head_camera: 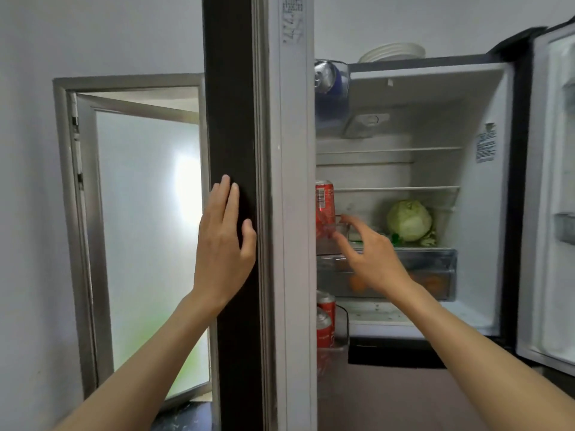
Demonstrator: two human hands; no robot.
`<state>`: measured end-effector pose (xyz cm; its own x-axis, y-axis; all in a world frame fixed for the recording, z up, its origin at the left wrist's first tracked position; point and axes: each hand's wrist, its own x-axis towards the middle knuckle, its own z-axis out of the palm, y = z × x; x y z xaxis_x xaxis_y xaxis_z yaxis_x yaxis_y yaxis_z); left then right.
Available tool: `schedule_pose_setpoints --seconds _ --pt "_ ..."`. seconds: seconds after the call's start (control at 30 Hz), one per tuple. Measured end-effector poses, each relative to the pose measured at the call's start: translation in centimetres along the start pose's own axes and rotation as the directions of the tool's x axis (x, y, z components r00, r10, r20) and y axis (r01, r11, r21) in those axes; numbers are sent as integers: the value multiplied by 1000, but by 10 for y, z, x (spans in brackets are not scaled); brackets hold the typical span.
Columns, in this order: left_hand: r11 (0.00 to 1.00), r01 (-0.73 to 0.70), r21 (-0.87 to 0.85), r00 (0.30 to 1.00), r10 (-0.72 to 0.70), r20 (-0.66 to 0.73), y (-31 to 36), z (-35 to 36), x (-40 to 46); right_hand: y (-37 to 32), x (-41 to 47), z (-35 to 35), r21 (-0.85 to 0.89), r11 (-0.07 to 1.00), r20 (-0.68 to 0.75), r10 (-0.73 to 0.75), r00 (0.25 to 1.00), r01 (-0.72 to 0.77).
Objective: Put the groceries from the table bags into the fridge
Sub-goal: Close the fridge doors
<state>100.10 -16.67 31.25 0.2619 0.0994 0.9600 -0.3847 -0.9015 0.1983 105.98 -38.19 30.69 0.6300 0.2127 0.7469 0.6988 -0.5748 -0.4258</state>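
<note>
The fridge stands open in front of me, its left door (236,119) edge-on in the middle of the view. My left hand (222,244) lies flat on that door's dark outer face, fingers spread. My right hand (370,250) reaches into the fridge, fingers apart and empty, fingertips just right of a red can (324,206) in the left door's rack. A green cabbage (409,220) sits on the lower shelf, to the right of my hand. Orange items show through the clear crisper drawer (435,265).
Two more red cans (325,318) stand in the lower door rack and a blue can (329,77) in the top one. White plates (392,52) rest on the fridge top. The right door (557,197) is swung open. An open window (140,228) is at the left.
</note>
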Motion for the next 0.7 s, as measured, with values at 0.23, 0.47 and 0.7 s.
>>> schedule_pose_setpoints --seconds 0.23,0.47,0.7 --pt "972 -199 124 973 181 141 32 19 -7 32 -8 -19 113 974 15 197 980 -198" --pt "961 -250 -118 938 271 218 68 40 -3 45 -31 -19 237 959 -58 176 983 -158" --pt "902 -294 -316 913 363 185 92 72 8 53 -43 -26 -94 993 -78 -76 994 69"
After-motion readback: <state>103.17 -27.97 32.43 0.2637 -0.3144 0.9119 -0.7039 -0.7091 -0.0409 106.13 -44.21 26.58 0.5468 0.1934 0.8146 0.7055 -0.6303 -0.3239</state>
